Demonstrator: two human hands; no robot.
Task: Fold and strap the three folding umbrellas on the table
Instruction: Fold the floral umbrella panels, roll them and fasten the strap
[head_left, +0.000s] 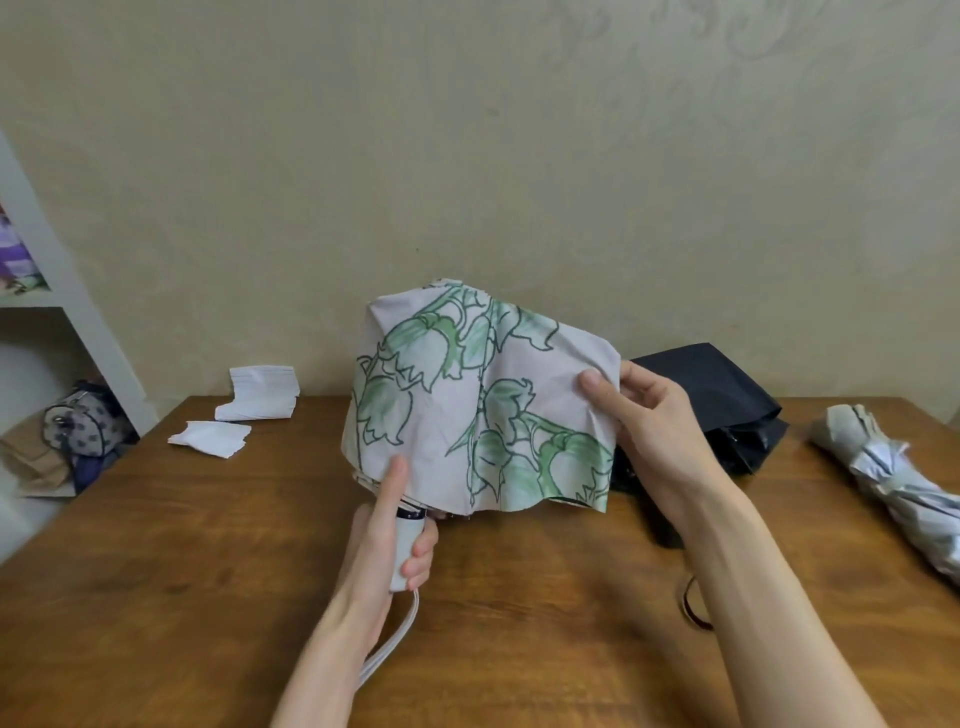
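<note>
A pale pink umbrella with green flower print (467, 405) stands above the middle of the table, its canopy loose and hanging down. My left hand (387, 535) grips its white handle (408, 551), thumb raised against the canopy's lower edge. My right hand (644, 415) pinches the right edge of the canopy cloth. Behind my right hand lies a black umbrella (727, 410), its canopy loose and unstrapped. At the right edge of the table lies a silver-grey umbrella (893, 483), bunched up lengthwise.
The wooden table (208, 571) holds two stacks of white paper napkins (260, 400) at the back left. A dark ring-like thing (691, 603) lies beside my right forearm. A white shelf (62, 312) and a dotted bag (83, 421) stand off the table's left.
</note>
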